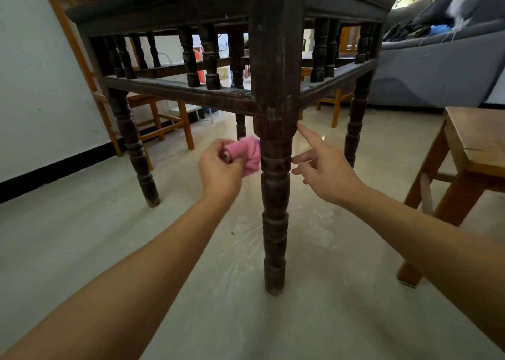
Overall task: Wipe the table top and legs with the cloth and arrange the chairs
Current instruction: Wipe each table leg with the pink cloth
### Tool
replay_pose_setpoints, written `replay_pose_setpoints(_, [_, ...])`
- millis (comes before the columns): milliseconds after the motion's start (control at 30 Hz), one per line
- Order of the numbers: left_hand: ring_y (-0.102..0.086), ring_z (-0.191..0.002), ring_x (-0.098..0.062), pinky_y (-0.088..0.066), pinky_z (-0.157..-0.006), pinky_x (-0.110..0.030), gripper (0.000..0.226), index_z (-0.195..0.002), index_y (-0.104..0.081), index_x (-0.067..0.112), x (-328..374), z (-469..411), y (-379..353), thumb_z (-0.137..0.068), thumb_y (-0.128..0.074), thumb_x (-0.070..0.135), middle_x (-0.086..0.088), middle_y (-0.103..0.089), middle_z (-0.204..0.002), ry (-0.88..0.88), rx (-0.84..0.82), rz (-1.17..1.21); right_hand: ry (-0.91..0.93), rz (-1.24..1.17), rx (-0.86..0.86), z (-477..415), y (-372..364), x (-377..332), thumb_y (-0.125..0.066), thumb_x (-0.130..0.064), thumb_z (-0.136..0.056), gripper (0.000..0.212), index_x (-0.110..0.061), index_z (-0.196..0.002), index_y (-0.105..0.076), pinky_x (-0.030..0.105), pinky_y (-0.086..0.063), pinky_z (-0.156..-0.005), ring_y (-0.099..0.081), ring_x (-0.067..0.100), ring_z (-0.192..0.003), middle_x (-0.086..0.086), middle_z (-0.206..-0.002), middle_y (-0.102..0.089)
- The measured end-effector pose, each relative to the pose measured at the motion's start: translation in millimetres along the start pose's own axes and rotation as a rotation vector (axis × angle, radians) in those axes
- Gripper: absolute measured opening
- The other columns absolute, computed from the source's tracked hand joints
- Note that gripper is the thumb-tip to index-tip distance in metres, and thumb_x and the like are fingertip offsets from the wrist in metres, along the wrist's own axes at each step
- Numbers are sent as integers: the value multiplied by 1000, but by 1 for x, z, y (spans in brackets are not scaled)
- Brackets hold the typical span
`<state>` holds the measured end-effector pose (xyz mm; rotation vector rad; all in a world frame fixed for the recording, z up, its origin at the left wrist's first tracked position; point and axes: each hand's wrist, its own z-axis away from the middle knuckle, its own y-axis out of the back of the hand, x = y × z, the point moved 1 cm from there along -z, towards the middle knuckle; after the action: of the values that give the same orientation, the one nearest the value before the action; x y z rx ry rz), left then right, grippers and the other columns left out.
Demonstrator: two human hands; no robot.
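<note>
From my head camera, looking down and forward, I am low beside the dark wooden counter [169, 7], with its nearest leg [274, 196] standing straight up in front of me on the pale tiled floor [109, 223].

My left hand [221, 165] is just left of that leg. Its fingers [218, 146] are curled tight round a bunched pink cloth [250, 153]. The cloth sticks out to the right of my grip, and its edge lies against the left side of the leg, at the turned rings just below the square block.

My right hand [325, 174] is on the other side of the leg and holds nothing. Its fingers are spread and loose. The forefinger [308, 134] points up and left, with its tip at the lower right corner of the square block; I cannot tell whether it quite touches. The other fingertips hang just beside the ringed part of the leg.

An orange wooden chair [153, 105] stands behind the counter on the left, against the white wall [32, 73]. Another wooden chair [475, 141] is near me on the right, and a third [337, 97] shows beyond the far rail. A grey sofa [437, 75] fills the right background.
</note>
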<state>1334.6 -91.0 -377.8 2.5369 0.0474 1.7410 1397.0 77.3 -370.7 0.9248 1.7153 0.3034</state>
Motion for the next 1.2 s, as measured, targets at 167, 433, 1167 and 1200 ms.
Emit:
replay_pose_setpoints(167, [-67,-73,-10,-57,-62,-21,22,-82,-63,12,-14,19,8,-81,-63,-10,-4,-64,-84,20,-525,-251,23,109,10,14,-15,1,-55,-11,-97,78,-34,-156,-9,32,-49,-92,-60,17,-112,3,-140,-55])
replay_pose_setpoints(433, [-67,-84,-16,-57,-63,-23,26,-89,-56,18,-13,4,3,-87,-57,-9,-3,-63,-91,96,-108,-42,61,203,43,22,-33,3,-55,-17,-98,78,-31,-156,-5,36,-50,-95,-59,18,-117,1,-143,-51])
replay_pose_setpoints(1167, [-70,-78,-24,-60,-67,-36,18,-94,-61,8,-83,9,12,-86,-57,-8,-17,-67,-96,408,-300,-131,572,687,174,44,-60,35,-67,-12,-79,56,-10,-134,-55,47,-30,-108,-34,41,-140,20,-152,-37])
replay_pose_setpoints(1200, [-68,-77,-20,-59,-65,-33,20,-91,-59,12,-81,2,9,-87,-58,-7,-13,-66,-95,410,-178,-53,591,703,152,45,-61,37,-64,-14,-79,55,-11,-134,-55,49,-28,-110,-31,41,-142,20,-153,-36])
